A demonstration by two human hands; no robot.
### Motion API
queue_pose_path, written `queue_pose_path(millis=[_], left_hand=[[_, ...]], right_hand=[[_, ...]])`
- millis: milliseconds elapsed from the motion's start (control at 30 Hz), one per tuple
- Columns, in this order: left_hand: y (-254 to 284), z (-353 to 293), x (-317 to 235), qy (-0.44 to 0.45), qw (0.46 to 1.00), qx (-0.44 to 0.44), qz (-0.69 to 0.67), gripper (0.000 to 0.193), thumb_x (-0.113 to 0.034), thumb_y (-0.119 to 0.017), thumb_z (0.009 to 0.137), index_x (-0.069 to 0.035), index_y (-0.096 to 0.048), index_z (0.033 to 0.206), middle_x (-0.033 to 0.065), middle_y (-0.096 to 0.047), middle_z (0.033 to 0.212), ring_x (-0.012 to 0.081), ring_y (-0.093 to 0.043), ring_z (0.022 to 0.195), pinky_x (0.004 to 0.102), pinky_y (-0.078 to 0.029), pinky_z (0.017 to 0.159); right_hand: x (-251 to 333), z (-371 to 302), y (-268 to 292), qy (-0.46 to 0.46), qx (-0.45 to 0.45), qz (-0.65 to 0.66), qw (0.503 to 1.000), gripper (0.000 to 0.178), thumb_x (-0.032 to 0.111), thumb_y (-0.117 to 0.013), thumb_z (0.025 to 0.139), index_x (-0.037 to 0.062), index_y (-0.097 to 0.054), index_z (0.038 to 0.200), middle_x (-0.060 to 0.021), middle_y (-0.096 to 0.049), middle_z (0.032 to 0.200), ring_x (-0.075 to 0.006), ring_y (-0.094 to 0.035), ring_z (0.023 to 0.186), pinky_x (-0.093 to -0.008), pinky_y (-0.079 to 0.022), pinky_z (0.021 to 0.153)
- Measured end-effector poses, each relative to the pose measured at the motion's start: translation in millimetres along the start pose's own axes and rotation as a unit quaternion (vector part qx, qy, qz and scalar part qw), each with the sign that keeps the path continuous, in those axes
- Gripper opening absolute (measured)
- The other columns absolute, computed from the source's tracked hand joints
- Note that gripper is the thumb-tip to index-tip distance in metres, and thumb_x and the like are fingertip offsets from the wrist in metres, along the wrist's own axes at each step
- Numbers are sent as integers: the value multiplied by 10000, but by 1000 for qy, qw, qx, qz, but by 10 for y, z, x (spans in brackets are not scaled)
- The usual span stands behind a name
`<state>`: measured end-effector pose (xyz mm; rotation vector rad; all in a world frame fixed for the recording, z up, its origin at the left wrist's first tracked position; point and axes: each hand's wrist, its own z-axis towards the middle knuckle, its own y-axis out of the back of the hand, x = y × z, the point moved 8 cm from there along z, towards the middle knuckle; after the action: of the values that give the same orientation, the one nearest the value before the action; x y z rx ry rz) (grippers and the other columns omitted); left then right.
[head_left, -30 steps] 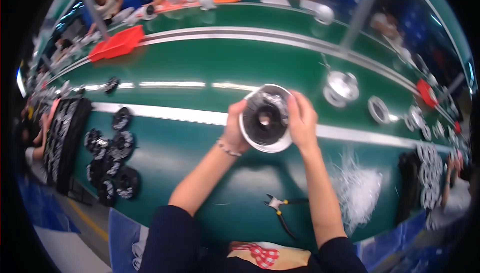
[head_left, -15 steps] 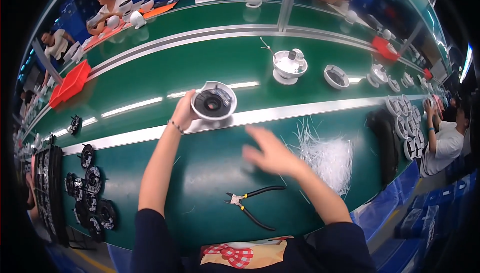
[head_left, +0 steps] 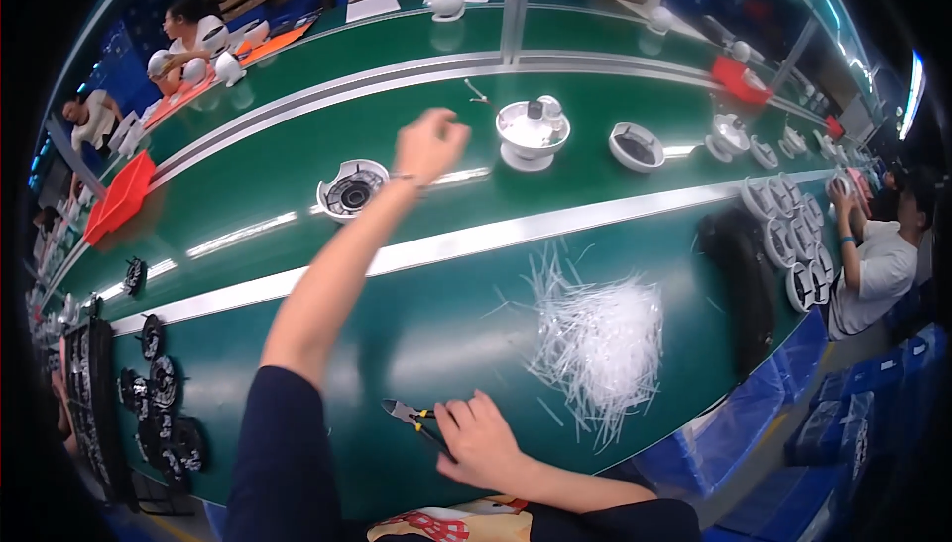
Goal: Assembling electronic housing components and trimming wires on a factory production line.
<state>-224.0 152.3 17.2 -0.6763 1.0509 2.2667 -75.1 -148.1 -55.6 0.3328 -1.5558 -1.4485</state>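
Observation:
My left hand (head_left: 428,148) is raised over the green conveyor belt, its fingers loosely bent and nothing in them. To its left, a round white housing (head_left: 351,189) with a black ring-shaped insert rests on the belt. On its other side, apart from the hand, stands a white bowl-shaped assembly (head_left: 533,135) on a foot, with a wire sticking out. Low in the picture, my right hand (head_left: 481,441) closes round the handles of the diagonal cutting pliers (head_left: 404,411). The pliers lie on the green worktop, jaws toward the left; the hand partly hides the handles.
A heap of clear plastic strips (head_left: 605,344) lies right of the pliers. Black round parts (head_left: 164,383) cluster at the left. White housings (head_left: 783,225) are stacked at the right, by a co-worker (head_left: 878,264). A metal rail (head_left: 446,240) divides worktop and belt.
My left hand has let go of the white housing, now on the belt, and moved up and right. My right hand has come down onto the pliers. The view has shifted slightly.

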Motion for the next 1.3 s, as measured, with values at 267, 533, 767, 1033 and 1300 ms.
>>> queue_pose_path(millis=[267, 533, 767, 1033, 1300], left_hand=[[-1853, -223, 294, 401, 791, 149, -437, 358, -123, -459, 801, -44, -390, 1144, 165, -524, 1044, 273, -591, 849, 356, -537, 660], [-199, -911, -184, 316, 786, 353, -398, 406, -109, -477, 826, -46, -368, 1212, 78, -555, 1015, 170, -587, 847, 327, -516, 695], [957, -1958, -115, 321, 757, 494, -284, 520, -81, -489, 812, -39, -281, 1287, 104, -525, 1006, 112, -554, 669, 227, -479, 508], [1447, -2078, -495, 51, 966, 254, -25, 496, -57, -665, 655, -67, -465, 1108, 115, -499, 1090, 233, -547, 884, 297, -494, 597], [1330, -2183, -749, -201, 958, 205, -7, 159, -43, -652, 628, -57, -602, 778, 56, -583, 879, 211, -572, 771, 309, -453, 634]], right_hand=[[-402, -762, -46, -214, 7, 783, 584, 468, 98, -519, 782, -60, -393, 1204, -164, -414, 1225, -246, -505, 1023, -345, -425, 867], [146, -964, 100, -61, 141, 801, 579, 741, 144, -568, 775, 8, -119, 1348, -101, -275, 1331, -249, -334, 1185, -355, -211, 1005], [-201, -241, 1611, 39, -52, 187, 980, 607, 133, -656, 529, 27, -541, 1115, -139, -547, 962, -269, -548, 819, -331, -441, 727], [-98, 551, 1275, 83, 27, -143, 986, 575, 87, -660, 504, 32, -556, 1067, -93, -480, 848, -243, -467, 804, -327, -398, 681], [-29, 579, 1033, 72, 88, -207, 972, 596, 104, -667, 505, 46, -541, 1084, -93, -469, 871, -236, -463, 820, -310, -405, 693]])
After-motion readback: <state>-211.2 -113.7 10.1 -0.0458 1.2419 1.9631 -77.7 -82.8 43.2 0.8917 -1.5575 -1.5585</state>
